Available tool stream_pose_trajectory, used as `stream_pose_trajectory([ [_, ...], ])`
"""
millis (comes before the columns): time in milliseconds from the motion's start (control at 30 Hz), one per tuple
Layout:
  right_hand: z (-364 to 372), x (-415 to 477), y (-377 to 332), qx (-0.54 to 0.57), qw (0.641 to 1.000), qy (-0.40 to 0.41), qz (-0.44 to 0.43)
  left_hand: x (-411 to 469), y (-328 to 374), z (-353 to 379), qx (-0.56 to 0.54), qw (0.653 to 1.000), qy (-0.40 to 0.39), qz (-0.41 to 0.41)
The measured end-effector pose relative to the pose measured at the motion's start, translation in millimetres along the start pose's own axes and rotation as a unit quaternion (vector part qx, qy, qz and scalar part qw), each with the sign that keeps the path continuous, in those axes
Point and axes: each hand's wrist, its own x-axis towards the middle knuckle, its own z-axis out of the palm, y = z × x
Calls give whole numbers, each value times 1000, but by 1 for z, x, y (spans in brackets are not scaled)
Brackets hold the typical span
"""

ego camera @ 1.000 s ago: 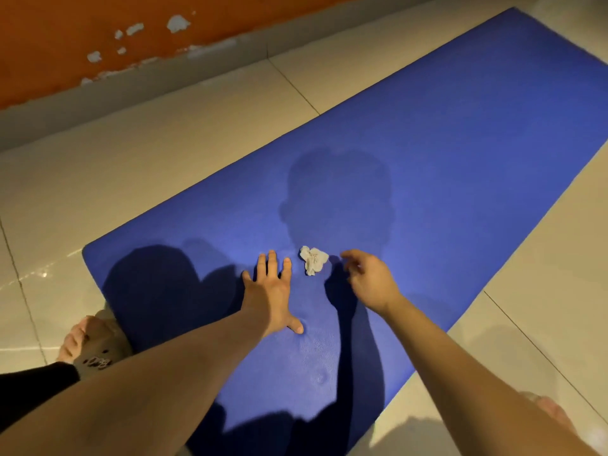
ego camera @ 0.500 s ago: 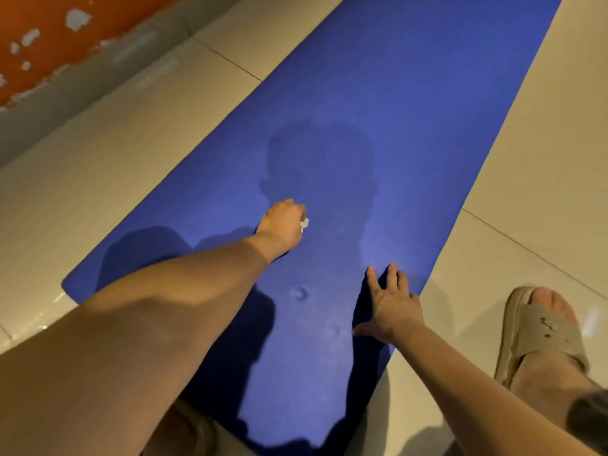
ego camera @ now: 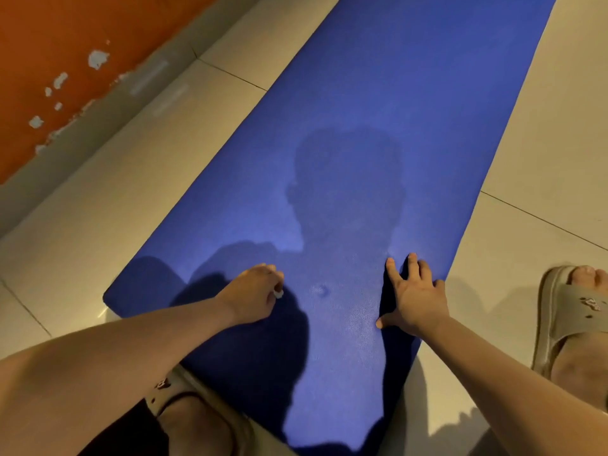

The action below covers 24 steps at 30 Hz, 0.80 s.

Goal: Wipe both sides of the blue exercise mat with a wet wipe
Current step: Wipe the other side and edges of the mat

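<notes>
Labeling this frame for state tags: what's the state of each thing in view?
Mat: unrolled, flat on the floor.
Wipe: balled up, mostly hidden in the left hand.
Left hand: curled round the wipe, down on the mat.
Right hand: fingers spread, pressing flat on the mat near its right edge.
Right sandal: worn, on the floor beside the mat.
Wall: orange paint chipped in patches.
</notes>
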Motion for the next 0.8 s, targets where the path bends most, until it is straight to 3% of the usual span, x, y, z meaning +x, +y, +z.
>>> stream_pose_trajectory([
  [100,-1,0,-3,8,1000,-3,8,35,6,-2,-47,995,82,3],
  [167,0,1,-3,8,1000,-7,11,76,13,-13,-91,988,121,-45],
  [267,4,4,-1,7,1000,-8,12,136,19,-34,-140,971,148,-125],
  [367,7,6,0,5,1000,-6,11,152,19,-41,-142,969,133,-150],
  [567,1,0,-4,14,1000,-4,24,45,6,-12,-90,995,24,16],
  [700,-2,-2,-7,24,999,-18,30,4,3,9,37,977,-83,191],
  [800,-1,0,-7,23,999,-16,30,27,0,3,81,966,-45,240],
])
